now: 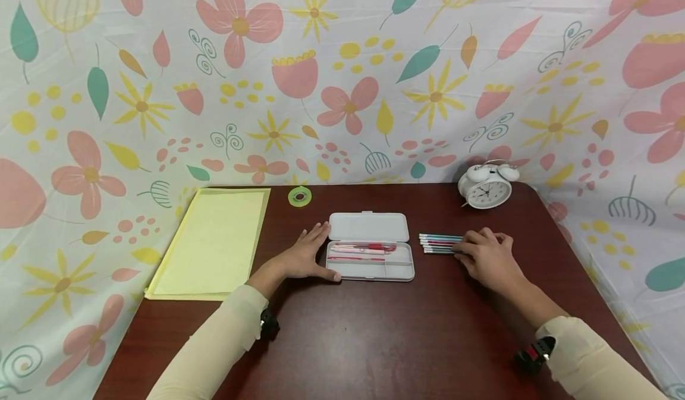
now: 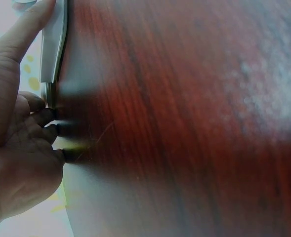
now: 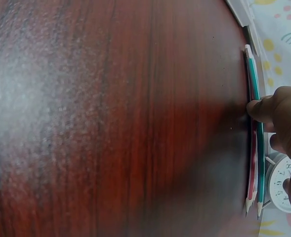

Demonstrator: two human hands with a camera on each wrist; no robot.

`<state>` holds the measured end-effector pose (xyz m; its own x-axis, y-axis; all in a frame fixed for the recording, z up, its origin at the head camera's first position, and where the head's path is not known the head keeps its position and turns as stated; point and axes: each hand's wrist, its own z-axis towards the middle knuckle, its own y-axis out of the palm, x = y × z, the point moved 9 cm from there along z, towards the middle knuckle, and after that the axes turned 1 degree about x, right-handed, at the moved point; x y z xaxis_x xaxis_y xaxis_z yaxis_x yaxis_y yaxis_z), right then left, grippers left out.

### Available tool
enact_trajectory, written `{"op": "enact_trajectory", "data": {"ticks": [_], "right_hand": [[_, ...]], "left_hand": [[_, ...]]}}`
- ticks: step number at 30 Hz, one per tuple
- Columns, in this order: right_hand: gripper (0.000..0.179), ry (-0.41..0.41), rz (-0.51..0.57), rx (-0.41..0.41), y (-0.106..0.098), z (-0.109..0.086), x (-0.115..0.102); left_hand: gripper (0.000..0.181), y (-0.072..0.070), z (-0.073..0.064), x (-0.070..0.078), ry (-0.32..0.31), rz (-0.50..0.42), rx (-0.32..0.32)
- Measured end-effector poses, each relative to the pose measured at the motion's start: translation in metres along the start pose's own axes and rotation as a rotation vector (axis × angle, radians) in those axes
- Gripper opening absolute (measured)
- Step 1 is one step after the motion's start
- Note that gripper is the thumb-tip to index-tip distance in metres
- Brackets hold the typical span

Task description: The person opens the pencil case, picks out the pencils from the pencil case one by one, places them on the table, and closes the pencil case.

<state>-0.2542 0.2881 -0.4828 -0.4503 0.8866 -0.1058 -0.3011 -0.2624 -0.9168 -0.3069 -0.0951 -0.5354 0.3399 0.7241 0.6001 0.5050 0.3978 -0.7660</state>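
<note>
An open white pencil case (image 1: 370, 227) lies at the middle of the table, with red and pink pens (image 1: 361, 249) in its long compartment. My left hand (image 1: 305, 256) rests at the case's left side, fingers spread and thumb along its front left corner. In the left wrist view the thumb lies against the case's edge (image 2: 55, 44). To the right of the case is a row of several pencils (image 1: 440, 243), some green, some dark red. My right hand (image 1: 487, 257) pinches pencils near their middle; its fingers hide their pointed ends in the head view. Sharpened tips show in the right wrist view.
A white twin-bell alarm clock (image 1: 488, 187) stands at the back right, behind my right hand. A yellow mesh zip folder (image 1: 211, 245) lies at the left. A green tape roll (image 1: 299, 196) sits near the back edge. Flowered cloth (image 1: 348, 61) hangs behind the table.
</note>
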Motion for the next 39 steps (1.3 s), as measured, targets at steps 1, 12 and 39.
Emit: {"op": "enact_trajectory", "data": {"ticks": [1, 12, 39], "right_hand": [[0.019, -0.002, 0.0, 0.004, 0.0, 0.0, 0.0], [0.02, -0.004, 0.004, 0.01, -0.001, -0.002, 0.0], [0.016, -0.037, 0.031, 0.076, -0.003, 0.011, -0.013]], "left_hand": [[0.14, 0.0, 0.0, 0.0, 0.0, -0.001, 0.001], [0.14, 0.0, -0.001, 0.002, -0.002, 0.0, -0.004], [0.14, 0.0, 0.0, -0.001, 0.011, -0.008, 0.003]]}}
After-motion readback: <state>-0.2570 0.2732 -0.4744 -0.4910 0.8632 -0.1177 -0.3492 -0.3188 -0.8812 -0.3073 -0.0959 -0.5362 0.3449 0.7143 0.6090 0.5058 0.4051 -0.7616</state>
